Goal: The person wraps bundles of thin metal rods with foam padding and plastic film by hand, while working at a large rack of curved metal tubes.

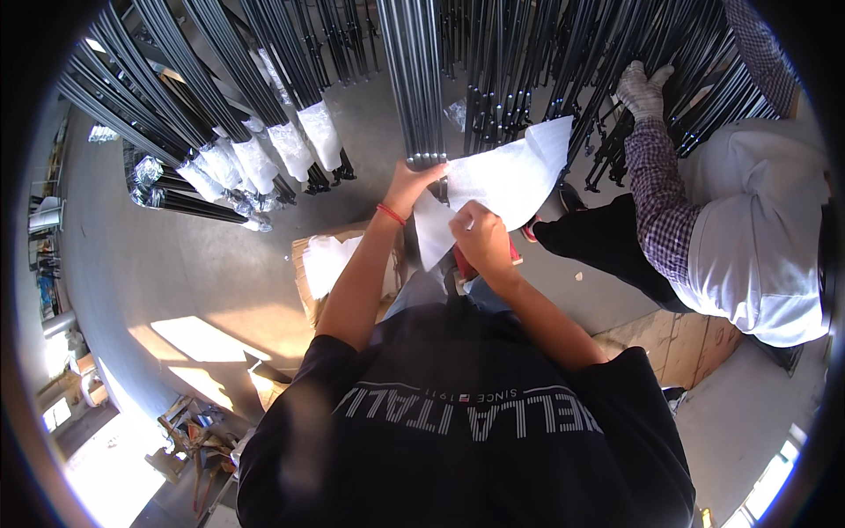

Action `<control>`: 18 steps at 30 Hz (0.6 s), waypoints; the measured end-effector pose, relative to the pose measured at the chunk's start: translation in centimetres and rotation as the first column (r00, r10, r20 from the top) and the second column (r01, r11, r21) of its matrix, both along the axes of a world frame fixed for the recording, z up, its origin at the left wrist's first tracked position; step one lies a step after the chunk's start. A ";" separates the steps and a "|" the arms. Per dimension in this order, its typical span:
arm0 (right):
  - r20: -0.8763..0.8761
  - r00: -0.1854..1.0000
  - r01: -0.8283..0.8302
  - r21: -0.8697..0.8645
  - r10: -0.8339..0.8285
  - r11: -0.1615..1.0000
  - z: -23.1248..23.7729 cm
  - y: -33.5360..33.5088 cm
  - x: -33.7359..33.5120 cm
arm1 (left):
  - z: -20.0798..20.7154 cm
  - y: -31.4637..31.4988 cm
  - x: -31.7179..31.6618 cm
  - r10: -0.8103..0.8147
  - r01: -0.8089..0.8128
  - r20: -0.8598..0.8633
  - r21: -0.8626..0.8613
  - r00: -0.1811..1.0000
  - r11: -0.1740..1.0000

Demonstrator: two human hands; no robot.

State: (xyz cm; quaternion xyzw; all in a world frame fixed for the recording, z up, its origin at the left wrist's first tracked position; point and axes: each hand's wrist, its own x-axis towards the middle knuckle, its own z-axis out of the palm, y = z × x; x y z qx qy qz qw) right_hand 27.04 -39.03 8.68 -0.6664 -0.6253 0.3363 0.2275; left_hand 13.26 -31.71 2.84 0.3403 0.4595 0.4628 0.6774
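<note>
Black shirt [458,466] fills the foreground. Beyond it, the left hand [414,185] grips the rods [412,79] at their near end; their long axis runs away from the shirt. Curled narrow, the right hand [482,236] meets the white sheet [510,172], which slants rightward, one corner pointing back. Floor [198,264] stretches left of the box [306,304].

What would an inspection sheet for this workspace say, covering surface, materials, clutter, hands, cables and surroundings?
Surface: smooth grey floor, sunlit patches at left.
Materials: bundle of slim black tubes; large white flexible sheet beside its lower end.
Clutter: brown cardboard with white material on it.
Hands: left hand grips the bundle's lower end; right hand curls at the sheet, grip unclear.
Cables: nothing seen.
Surroundings: white-wrapped black tube bundles at left; co-worker's gloved hand at right.
</note>
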 end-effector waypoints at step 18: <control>0.077 0.984 0.137 0.244 -0.160 0.960 -3.7 4.1 -1.9 | -0.8 -1.6 -2.9 -0.292 0.288 0.026 0.116 0.956 0.951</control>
